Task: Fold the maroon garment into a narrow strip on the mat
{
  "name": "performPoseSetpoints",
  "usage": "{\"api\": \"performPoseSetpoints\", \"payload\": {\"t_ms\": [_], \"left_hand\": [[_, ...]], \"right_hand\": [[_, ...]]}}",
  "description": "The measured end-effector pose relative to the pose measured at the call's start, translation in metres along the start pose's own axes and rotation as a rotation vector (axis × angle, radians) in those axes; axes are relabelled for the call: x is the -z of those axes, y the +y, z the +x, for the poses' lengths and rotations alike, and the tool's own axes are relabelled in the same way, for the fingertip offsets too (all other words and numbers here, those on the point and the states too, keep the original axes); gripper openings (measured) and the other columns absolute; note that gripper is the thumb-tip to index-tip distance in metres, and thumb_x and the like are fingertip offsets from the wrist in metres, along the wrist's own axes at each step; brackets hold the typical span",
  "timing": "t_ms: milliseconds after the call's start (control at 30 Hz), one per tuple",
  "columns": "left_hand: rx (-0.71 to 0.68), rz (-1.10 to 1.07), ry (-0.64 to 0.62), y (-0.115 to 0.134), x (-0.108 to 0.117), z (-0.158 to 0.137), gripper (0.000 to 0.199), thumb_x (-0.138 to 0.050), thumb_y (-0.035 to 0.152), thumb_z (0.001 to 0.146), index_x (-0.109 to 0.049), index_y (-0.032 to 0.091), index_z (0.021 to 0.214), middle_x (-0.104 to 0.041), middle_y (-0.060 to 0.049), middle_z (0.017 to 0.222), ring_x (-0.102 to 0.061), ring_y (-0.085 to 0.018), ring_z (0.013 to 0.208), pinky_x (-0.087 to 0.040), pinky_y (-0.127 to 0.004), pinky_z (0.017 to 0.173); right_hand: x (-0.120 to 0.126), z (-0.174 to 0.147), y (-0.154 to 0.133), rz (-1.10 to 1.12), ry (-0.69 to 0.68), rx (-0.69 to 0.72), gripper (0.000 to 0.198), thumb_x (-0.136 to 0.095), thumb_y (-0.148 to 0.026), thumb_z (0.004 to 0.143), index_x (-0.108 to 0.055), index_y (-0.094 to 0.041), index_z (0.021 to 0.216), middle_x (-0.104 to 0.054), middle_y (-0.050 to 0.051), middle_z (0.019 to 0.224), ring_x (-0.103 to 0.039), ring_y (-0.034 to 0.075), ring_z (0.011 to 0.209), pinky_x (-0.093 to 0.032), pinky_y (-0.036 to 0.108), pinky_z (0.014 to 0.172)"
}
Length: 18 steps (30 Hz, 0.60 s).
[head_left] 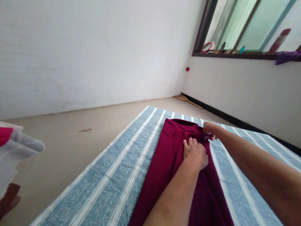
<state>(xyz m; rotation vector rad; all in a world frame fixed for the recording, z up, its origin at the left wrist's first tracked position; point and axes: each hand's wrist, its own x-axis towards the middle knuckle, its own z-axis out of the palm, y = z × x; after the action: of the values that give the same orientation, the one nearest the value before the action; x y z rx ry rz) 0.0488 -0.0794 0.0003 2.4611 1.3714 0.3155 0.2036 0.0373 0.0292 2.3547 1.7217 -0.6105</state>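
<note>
Left hand (195,154) flat on maroon garment (169,166) (right hand (210,129) pinches its edge).

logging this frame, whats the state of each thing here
maroon garment: lying flat on the sheet, partly folded
striped sheet: spread on the floor
left hand: pressed flat on the garment
right hand: pinching the garment's far edge
window: cannot tell if open

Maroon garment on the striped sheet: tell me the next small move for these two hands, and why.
Probably draw the right hand outward to pull the pinched edge taut while the left hand presses flat. The maroon garment is bunched into wrinkles between the hands near its far end, while the rest lies fairly smooth on the striped sheet.
</note>
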Motion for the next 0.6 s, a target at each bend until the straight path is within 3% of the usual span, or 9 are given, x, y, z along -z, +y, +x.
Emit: {"api": "performPoseSetpoints", "payload": {"t_ms": [133,300,500,600], "left_hand": [[-0.003,0.005,0.018,0.0,0.0,0.001,0.05,-0.046,0.04,0.081,-0.053,0.011,0.121,-0.04,-0.016,0.139,-0.022,-0.029,0.135,-0.014,-0.049,0.11],[0.002,0.01,0.019,0.0,-0.001,0.0,0.05,-0.046,0.039,0.081,-0.053,0.012,0.122,-0.039,-0.015,0.14,-0.022,-0.028,0.135,-0.014,-0.049,0.11],[0.005,0.017,-0.002,0.001,0.002,-0.001,0.049,-0.044,0.037,0.082,-0.052,0.011,0.122,-0.038,-0.016,0.141,-0.022,-0.027,0.135,-0.015,-0.048,0.111],[0.006,0.022,-0.006,0.001,0.002,0.0,0.049,-0.044,0.037,0.081,-0.052,0.011,0.122,-0.038,-0.015,0.141,-0.022,-0.027,0.135,-0.015,-0.049,0.111]], "right_hand": [[0.005,0.003,0.001,0.063,0.03,-0.125,0.022,-0.061,-0.024,0.076,-0.063,-0.002,0.08,-0.058,0.011,0.046,-0.063,0.025,0.052,-0.053,0.035,0.048],[-0.003,0.009,0.001,0.191,0.089,-0.15,0.02,-0.057,-0.02,0.079,-0.062,-0.001,0.081,-0.059,0.013,0.048,-0.063,0.024,0.049,-0.054,0.033,0.047],[-0.009,0.003,0.009,0.331,0.174,-0.006,0.026,-0.05,-0.015,0.082,-0.059,-0.013,0.106,-0.057,0.003,0.049,-0.062,0.019,0.048,-0.052,0.027,0.048],[-0.003,-0.007,0.017,0.389,0.169,0.102,0.029,-0.048,-0.017,0.085,-0.056,-0.015,0.112,-0.059,0.002,0.055,-0.061,0.016,0.05,-0.05,0.022,0.049]]}}
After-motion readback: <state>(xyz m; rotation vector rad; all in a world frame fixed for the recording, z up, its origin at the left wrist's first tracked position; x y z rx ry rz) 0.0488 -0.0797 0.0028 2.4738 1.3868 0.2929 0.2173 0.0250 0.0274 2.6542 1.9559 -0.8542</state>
